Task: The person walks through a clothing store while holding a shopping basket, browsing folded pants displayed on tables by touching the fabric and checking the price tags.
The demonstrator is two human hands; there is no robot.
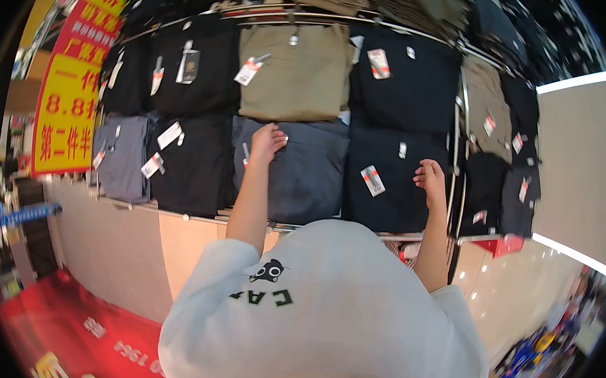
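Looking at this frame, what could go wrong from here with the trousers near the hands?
The left hand is at the top edge of the grey trousers, near the khaki trousers, so a pull might disturb both.
A tag on the grey trousers, close to that hand, might snag.
The right hand is by black trousers; a similar black pair above could be confused with them.

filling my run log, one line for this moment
left hand: at folded grey trousers | right hand: over folded black trousers | contact: unclear
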